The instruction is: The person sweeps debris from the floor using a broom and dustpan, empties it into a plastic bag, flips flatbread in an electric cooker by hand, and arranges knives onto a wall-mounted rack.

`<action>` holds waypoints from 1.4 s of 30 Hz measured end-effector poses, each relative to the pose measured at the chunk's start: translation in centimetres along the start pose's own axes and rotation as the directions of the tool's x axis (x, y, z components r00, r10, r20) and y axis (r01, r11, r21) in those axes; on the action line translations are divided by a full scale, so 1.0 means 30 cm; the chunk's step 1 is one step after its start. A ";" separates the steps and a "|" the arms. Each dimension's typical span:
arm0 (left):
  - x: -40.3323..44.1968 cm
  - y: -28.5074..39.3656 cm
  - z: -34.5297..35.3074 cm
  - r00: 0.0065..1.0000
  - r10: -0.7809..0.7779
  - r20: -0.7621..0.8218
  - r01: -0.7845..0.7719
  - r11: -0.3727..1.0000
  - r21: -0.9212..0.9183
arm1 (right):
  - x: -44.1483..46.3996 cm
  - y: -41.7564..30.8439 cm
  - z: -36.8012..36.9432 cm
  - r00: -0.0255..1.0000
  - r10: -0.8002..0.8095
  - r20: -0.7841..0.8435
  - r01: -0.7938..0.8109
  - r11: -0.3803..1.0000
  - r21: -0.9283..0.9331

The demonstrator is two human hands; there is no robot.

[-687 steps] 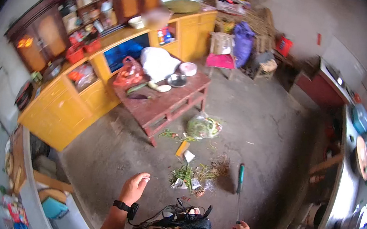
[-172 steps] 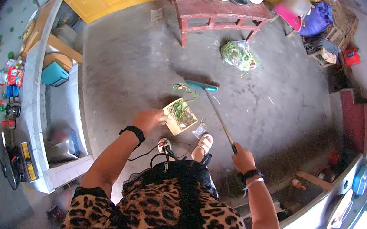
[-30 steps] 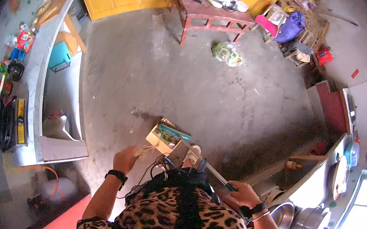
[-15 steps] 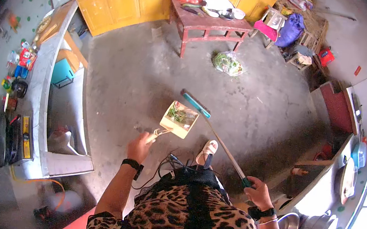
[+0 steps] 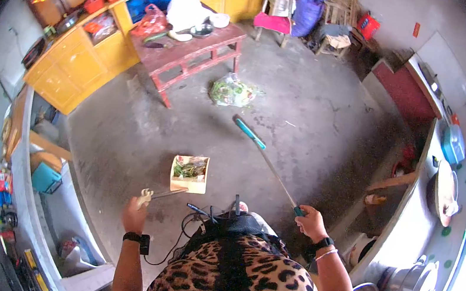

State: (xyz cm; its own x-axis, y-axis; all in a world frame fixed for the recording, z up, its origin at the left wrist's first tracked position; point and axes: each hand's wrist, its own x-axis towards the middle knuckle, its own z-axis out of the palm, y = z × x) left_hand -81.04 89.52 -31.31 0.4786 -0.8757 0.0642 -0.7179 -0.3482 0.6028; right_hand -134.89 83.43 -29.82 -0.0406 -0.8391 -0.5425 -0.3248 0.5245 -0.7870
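Though apart, one broom (image 5: 251, 134), one dustpan (image 5: 194, 187)

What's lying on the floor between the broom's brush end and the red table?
A see-through plastic bag of greens lies between the broom's brush end and the red table, as the head camera's view shows.

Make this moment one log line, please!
left hand: holds dustpan; plant scraps: in dustpan; right hand: holds broom; greens bag: on floor
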 end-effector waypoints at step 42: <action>1.084 0.409 0.564 0.953 0.021 0.302 -0.091 0.971 0.220 | 1.031 -0.622 -0.313 0.972 0.221 -0.075 -0.232 0.949 -0.214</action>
State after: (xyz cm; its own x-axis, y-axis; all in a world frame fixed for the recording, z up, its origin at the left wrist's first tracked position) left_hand -82.86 51.11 -35.29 0.2884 -0.9430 -0.1662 -0.8521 -0.3319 0.4048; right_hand -138.95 46.35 -29.16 -0.1822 -0.7106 -0.6796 -0.5008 0.6618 -0.5579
